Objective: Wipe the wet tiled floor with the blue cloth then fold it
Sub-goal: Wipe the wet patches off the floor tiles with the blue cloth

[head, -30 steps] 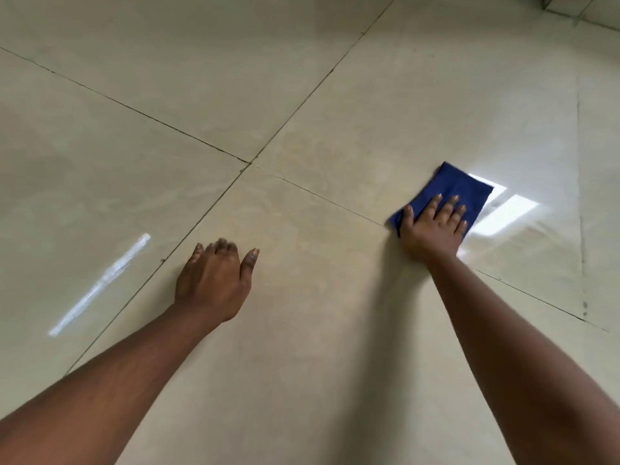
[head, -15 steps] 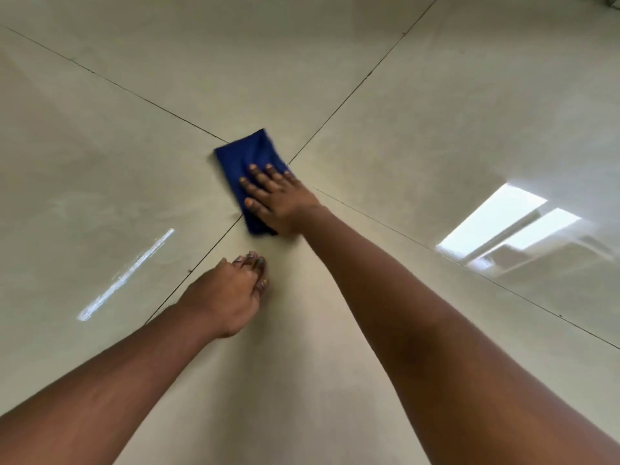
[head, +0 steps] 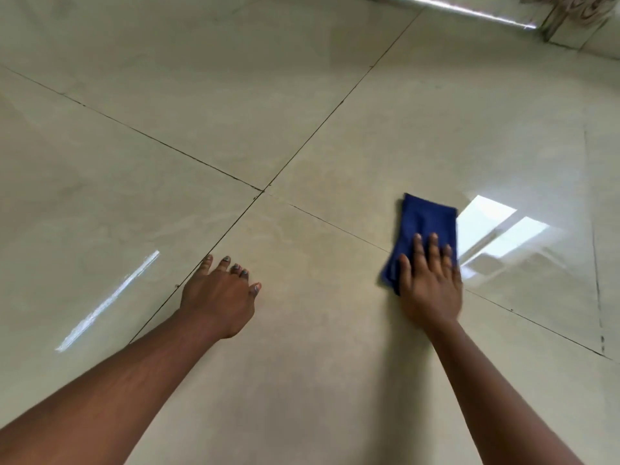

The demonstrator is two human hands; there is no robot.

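The blue cloth (head: 426, 226), folded into a small rectangle, lies flat on the glossy beige tiled floor (head: 302, 112), right of centre. My right hand (head: 431, 283) presses down on the cloth's near half with fingers spread; the far half shows beyond my fingertips. My left hand (head: 219, 295) rests flat on the floor left of centre, fingers apart, holding nothing, next to a dark grout line. The cloth's underside and the part under my palm are hidden.
Dark grout lines cross at a joint (head: 262, 190) beyond my left hand. A bright window reflection (head: 496, 229) shines on the floor right of the cloth. A wall base with patterned trim (head: 570, 15) runs along the top right.
My right hand has swept the cloth from the grout joint on the left back to the right, beside the window reflection. My left hand has stayed planted on the floor.
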